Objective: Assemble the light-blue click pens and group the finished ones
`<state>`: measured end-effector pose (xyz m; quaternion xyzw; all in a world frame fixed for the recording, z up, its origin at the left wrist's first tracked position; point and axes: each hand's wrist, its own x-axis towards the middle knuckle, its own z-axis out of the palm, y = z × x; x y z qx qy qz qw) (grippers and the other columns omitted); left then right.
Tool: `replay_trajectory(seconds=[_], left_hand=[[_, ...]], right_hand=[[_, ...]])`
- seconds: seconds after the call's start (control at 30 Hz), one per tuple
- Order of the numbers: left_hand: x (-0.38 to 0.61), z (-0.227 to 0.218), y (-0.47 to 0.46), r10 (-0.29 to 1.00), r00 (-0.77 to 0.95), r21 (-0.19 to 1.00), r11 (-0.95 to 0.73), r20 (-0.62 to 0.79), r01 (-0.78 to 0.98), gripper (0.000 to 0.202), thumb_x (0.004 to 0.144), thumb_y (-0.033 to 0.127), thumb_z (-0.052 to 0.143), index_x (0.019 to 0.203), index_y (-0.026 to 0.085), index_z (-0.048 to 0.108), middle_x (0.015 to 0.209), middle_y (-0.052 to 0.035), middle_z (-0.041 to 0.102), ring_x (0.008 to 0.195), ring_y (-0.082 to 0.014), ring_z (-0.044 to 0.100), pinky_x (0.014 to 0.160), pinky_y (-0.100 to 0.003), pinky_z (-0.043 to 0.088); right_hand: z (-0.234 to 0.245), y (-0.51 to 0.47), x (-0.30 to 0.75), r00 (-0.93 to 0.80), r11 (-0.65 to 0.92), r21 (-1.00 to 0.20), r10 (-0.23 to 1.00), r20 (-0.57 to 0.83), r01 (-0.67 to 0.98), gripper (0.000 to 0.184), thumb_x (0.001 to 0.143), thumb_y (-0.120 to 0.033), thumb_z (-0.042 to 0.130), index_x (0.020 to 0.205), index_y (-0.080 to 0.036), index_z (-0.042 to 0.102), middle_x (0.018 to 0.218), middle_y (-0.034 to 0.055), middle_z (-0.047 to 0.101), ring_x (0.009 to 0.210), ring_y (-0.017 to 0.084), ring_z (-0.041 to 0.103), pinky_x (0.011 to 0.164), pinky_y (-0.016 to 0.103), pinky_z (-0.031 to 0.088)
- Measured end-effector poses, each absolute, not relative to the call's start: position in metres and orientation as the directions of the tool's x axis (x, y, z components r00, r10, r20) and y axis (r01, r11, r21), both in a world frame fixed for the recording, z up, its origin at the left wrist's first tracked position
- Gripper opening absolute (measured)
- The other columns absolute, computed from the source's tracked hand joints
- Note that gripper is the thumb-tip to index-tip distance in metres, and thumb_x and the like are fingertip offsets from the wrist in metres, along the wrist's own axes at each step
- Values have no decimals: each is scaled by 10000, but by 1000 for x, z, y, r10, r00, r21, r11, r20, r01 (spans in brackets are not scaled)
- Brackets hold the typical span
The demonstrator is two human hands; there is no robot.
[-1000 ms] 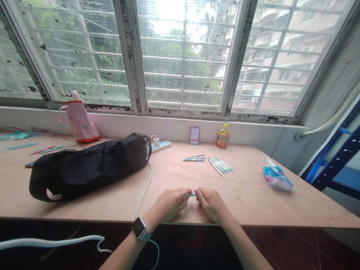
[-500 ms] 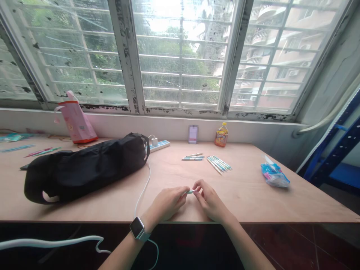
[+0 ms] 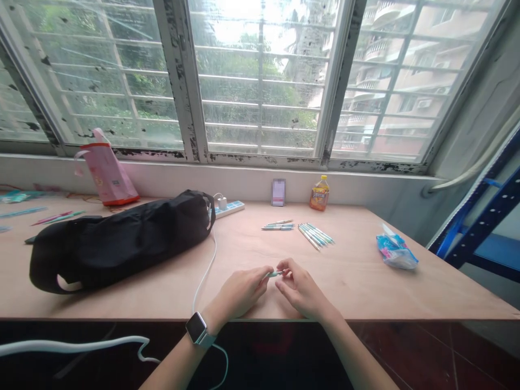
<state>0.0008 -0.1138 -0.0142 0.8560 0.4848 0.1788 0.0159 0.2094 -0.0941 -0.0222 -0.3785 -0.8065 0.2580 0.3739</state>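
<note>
My left hand (image 3: 246, 290), low in the middle of the view, pinches a slim pale-green pen (image 3: 274, 274) between thumb and fingers. Its narrow, dark-looking end points right, towards my right hand (image 3: 299, 290). There the thumb stands apart from the curled index finger, and the pen's end lies at the gap between them; whether a fingertip touches it is hard to make out. Most of the pen is hidden in my left hand. Beyond the hands lie a small group of pens (image 3: 278, 227) and, to its right, a slanted row of several pens (image 3: 316, 236).
On the left lies a long black bag (image 3: 122, 244), with a pink bag (image 3: 111, 176) behind it. A power strip (image 3: 229, 209) trails a white cable (image 3: 205, 273). Along the wall stand a phone (image 3: 278, 193) and a drink bottle (image 3: 319, 194). A tissue pack (image 3: 396, 250) sits right.
My right thumb has come away from the index finger, widening the gap at the pen's end. My left hand keeps its pinch on the pen. The view has shifted slightly.
</note>
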Motion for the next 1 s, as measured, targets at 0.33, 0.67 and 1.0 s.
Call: replay_trajectory(seconds=[0.33, 0.67, 1.0], left_hand=[[0, -18, -112, 839, 447, 206, -518, 310, 830, 275, 1016, 221, 407, 1250, 251, 549, 1064, -65, 759, 890, -248, 741, 706, -294, 504], [-1, -19, -111, 845, 434, 232, -511, 314, 828, 282, 1025, 238, 393, 1267, 242, 537, 1096, -81, 751, 926, -260, 738, 727, -309, 515], [-1, -19, -111, 831, 451, 237, -534, 326, 812, 273, 1014, 233, 408, 1240, 241, 560, 1056, -76, 754, 863, -240, 734, 697, -287, 512]], right_hand=[[-19, -86, 214, -209, 336, -879, 938, 278, 338, 150, 874, -292, 569, 895, -188, 675, 858, 57, 723, 782, 206, 662, 710, 315, 504], [-14, -92, 216, -179, 392, -879, 918, 354, 272, 207, 854, -348, 614, 931, -184, 715, 910, 65, 741, 802, 204, 666, 750, 326, 528], [-15, -93, 213, -190, 428, -851, 903, 385, 306, 164, 849, -317, 616, 905, -198, 714, 851, 43, 741, 724, 182, 656, 673, 300, 525]])
